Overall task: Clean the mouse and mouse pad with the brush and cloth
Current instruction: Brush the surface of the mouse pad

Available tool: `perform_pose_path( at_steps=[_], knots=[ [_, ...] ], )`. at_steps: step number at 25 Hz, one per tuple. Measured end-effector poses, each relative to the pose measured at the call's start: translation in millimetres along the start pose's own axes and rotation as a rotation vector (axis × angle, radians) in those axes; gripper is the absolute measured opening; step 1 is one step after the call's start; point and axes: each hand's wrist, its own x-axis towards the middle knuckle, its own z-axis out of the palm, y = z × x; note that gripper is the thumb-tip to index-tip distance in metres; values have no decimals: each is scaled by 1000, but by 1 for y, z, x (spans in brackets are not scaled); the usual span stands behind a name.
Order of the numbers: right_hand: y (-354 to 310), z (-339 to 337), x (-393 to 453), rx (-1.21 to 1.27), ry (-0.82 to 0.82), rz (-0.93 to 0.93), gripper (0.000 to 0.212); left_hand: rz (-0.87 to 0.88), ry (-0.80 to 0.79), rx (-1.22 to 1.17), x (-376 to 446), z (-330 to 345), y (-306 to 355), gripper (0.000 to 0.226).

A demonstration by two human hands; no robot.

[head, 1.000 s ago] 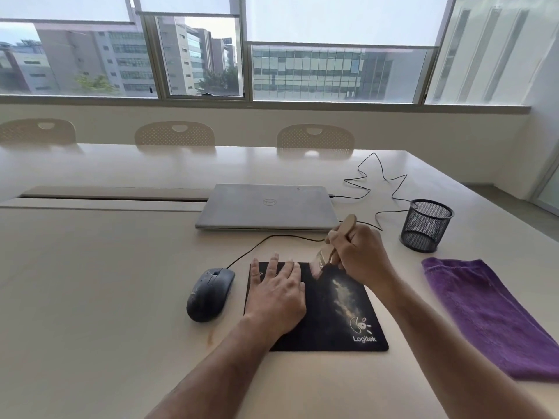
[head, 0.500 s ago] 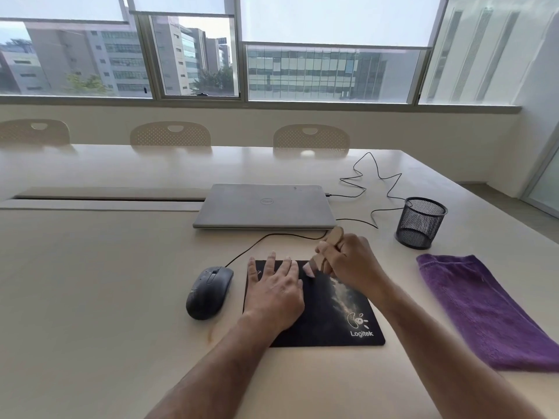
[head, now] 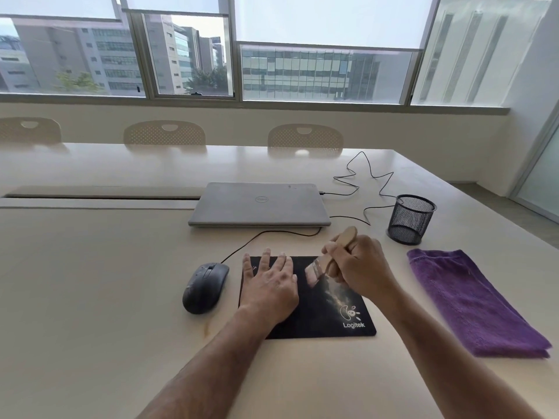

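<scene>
From the head camera, a big pale table (head: 90, 282) fills the view. A flat black mouse pad with white letters (head: 332, 313) lies near the middle of it. The left hand (head: 269, 285) rests flat on the left part of the pad, with its fingers straight and spread a little, holding nothing. The right hand (head: 360, 267) is curled around the light wooden handle of a small brush (head: 326, 261). The brush tilts down to the left, and its pale bristles touch the pad just beside the left hand. The round end of the handle sticks up above the right hand. A dark grey computer mouse (head: 205, 287) sits on the table just to the left of the pad, not touching it, and its thin black wire (head: 266, 234) runs back toward a closed grey laptop (head: 260, 204). A folded purple cloth (head: 472, 300) lies on the table to the right of the pad, well apart from it. A black wire-mesh cup (head: 411, 219) stands behind the cloth. Three pale chairs (head: 165, 133) sit at the far side of the table, under wide windows (head: 326, 71) that show tall buildings.
</scene>
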Motion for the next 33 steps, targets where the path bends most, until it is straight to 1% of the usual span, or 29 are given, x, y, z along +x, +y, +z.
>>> perform_pose_path(
  at_steps=[3, 4, 7, 10, 11, 12, 14, 15, 16, 18, 21, 22, 23, 25, 26, 28, 30, 31, 33],
  knots=[
    [-3, 4, -8, -28, -136, 0, 30, 1, -2, 4, 0, 1, 0, 57],
    [-4, 3, -8, -34, -141, 3, 29, 0, -1, 2, 1, 1, 0, 57],
    [0, 0, -9, 12, -33, -30, 30, -1, 5, -4, 0, 1, 0, 56],
    [1, -4, -12, -12, -124, 3, 27, 3, 14, -12, 0, 2, 0, 57],
    [3, -9, -9, 0, -106, 29, 27, 4, 20, -15, 0, 2, 0, 56],
    [5, -14, -5, 37, -45, 56, 27, 8, 27, -17, 1, 2, -1, 56],
    [12, -23, 7, 111, 134, 77, 26, 31, 50, -16, 3, 1, 1, 54],
    [17, -25, 12, 104, 195, 68, 24, 49, 64, -19, 3, 1, 4, 51],
    [20, -23, 16, 73, 221, 58, 24, 65, 73, -33, 4, 0, 9, 49],
    [26, -14, 21, 18, 204, 38, 23, 89, 77, -72, 5, 0, 20, 46],
    [29, -5, 24, -101, 95, 17, 26, 102, 76, -85, 6, 4, 25, 49],
    [29, -6, 25, -133, 82, 13, 28, 100, 74, -87, 6, 5, 25, 51],
    [30, -8, 27, -133, 103, 4, 29, 95, 74, -89, 6, 6, 24, 53],
    [31, -8, 28, -104, 202, -42, 31, 90, 82, -88, 6, 7, 23, 55],
    [30, -5, 27, -97, 218, -61, 30, 90, 86, -88, 6, 8, 23, 55],
    [28, 1, 26, -127, 129, -92, 27, 88, 88, -90, 6, 8, 24, 56],
    [28, 2, 26, -167, 45, -77, 29, 85, 80, -91, 6, 8, 24, 57],
    [29, 0, 29, -133, 54, -48, 30, 84, 77, -93, 5, 8, 24, 57],
    [27, -2, 29, -57, 136, -33, 32, 86, 78, -97, 6, 8, 23, 57]
  ],
)
